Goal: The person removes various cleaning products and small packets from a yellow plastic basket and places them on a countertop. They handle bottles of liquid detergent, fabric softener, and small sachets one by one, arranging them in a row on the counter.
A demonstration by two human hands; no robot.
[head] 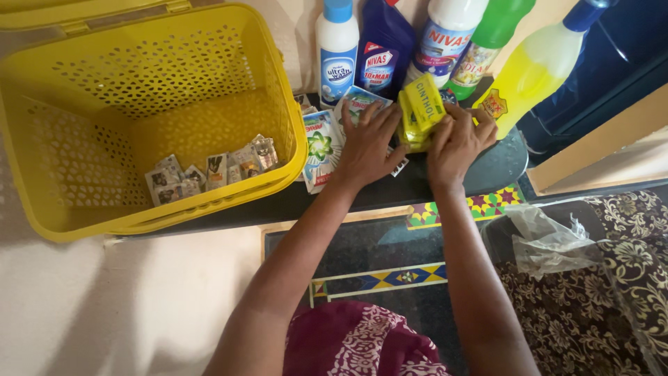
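both hands on the yellow soap bars (419, 111), 12 o'clock on the dark ledge (501, 167) | left hand (369, 143) spread flat on sachets (320, 146), right hand (459, 139) curled round the stack | risk: loose stack slides apart, could bump the bottles (383, 49) behind | yellow basket (292, 139) at 9 o'clock

Yellow basket (42, 104) w/ sachets (209, 170) (bottles (337, 49) behind)

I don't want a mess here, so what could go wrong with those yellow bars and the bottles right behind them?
The stacked yellow soap bars sit between both hands, so the stack could slip apart as the right hand lifts. The bottles stand close behind and might get knocked over. The left hand rests on loose sachets that could slide off the ledge.
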